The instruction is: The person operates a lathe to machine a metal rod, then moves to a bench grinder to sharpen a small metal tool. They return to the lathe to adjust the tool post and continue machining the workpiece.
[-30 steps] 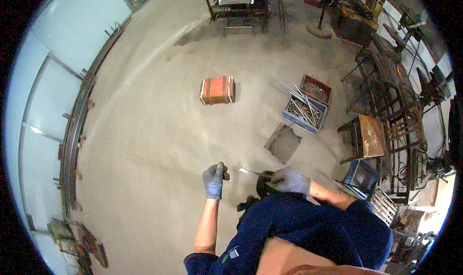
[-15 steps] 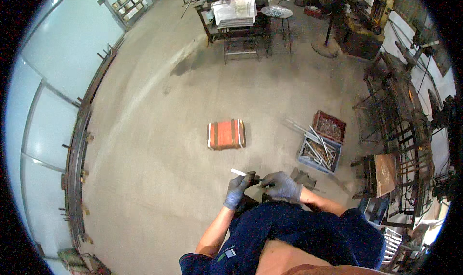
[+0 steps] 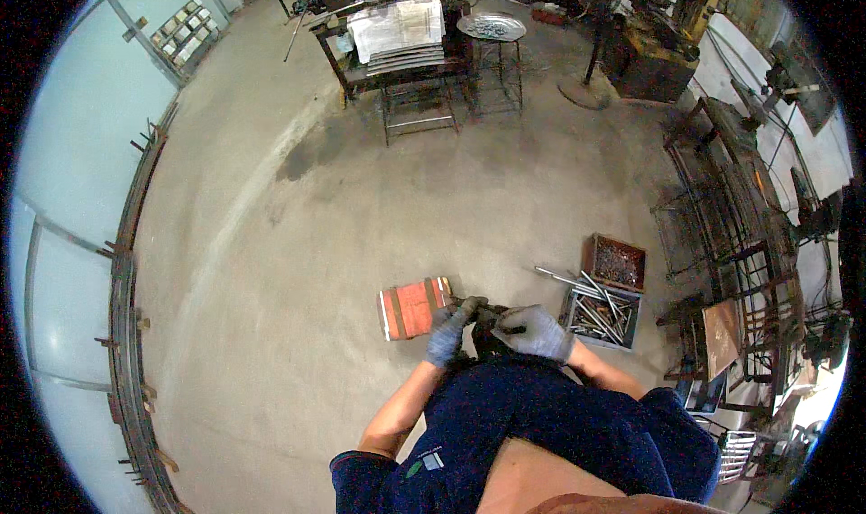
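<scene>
I keep my left hand [image 3: 448, 330] and right hand [image 3: 534, 331], both gloved, clamped on the small dark tool [image 3: 487, 314] held just above the orange crate [image 3: 413, 307], and I'd judge steady, close-to-body pressure best here.

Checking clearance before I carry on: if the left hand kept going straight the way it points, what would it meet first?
Probably the dark tool its fingers already close on; beyond it, bare concrete floor. The red box lies just off to the side. Depth is hard to judge here.
</scene>
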The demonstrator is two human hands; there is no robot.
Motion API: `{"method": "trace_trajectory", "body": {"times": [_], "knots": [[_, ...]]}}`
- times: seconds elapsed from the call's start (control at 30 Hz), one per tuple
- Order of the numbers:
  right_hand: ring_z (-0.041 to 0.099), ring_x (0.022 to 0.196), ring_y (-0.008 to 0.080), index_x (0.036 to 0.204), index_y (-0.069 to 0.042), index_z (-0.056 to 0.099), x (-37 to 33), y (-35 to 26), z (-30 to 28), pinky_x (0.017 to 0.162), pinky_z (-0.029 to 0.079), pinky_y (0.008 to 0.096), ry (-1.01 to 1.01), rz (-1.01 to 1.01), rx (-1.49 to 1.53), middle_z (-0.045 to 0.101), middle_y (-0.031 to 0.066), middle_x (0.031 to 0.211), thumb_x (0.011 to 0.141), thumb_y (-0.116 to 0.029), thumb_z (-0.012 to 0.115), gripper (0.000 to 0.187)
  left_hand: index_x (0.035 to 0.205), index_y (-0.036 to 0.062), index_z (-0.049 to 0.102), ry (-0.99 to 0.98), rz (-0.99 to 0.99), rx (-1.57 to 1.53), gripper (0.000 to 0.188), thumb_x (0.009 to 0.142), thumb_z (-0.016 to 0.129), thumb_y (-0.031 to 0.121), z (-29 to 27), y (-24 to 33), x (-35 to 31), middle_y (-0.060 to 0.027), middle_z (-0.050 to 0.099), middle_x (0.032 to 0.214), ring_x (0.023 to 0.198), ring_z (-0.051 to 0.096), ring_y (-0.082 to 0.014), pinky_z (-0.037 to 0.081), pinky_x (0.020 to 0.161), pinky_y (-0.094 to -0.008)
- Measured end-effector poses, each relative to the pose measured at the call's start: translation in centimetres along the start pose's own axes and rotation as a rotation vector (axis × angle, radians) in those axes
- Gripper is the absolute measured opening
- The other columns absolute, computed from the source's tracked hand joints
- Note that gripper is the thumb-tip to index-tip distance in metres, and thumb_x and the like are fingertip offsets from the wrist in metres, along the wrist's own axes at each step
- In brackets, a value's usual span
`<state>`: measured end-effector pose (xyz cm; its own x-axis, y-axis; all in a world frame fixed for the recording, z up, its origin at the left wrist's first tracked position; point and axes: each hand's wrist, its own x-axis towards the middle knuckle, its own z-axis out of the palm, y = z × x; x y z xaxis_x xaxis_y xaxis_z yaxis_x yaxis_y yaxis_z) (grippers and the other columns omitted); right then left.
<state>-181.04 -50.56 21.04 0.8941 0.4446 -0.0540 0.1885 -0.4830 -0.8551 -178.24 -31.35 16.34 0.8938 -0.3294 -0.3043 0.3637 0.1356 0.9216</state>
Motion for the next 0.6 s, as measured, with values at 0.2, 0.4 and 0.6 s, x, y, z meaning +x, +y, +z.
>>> {"method": "trace_trajectory", "body": {"times": [0.2,0.4,0.6], "knots": [[0.063,0.072,0.0278,0.079,-0.003,0.066,12.0,7.1,-6.0,0.066,0.05,0.0337,-0.014,0.005,-0.034,0.064,0.0134,0.079,0.079,-0.021,0.065,0.019,0.101,-0.0017,0.063,0.097,-0.007,-0.039,0.033,0.093,0.047,0.026,-2.1,2.3,13.5,-0.0099,0.066,0.093,0.086,0.062,-0.0187,0.047,0.082,-0.0311],[0.062,0.071,0.025,0.085,-0.005,0.068,24.9,18.3,-16.9,0.066,0.049,0.0324,-0.03,0.002,0.043,0.064,0.0138,0.078,0.078,-0.025,0.066,0.021,0.097,-0.0077,0.061,0.354,0.047,-0.445,0.036,0.091,0.051,0.027,-4.1,5.0,32.5,-0.0185,0.066,0.087,0.079,0.065,-0.0263,0.053,0.076,-0.0379],[0.058,0.068,0.021,0.083,-0.006,0.068,32.6,23.7,-33.1,0.062,0.046,0.0305,0.071,0.25,0.065,0.062,0.012,0.076,0.079,-0.021,0.065,0.016,0.1,-0.0066,0.062,0.268,-0.058,-0.058,0.032,0.089,0.056,0.023,-4.9,9.4,46.7,-0.0179,0.066,0.087,0.078,0.066,-0.0258,0.054,0.074,-0.0368]]}}
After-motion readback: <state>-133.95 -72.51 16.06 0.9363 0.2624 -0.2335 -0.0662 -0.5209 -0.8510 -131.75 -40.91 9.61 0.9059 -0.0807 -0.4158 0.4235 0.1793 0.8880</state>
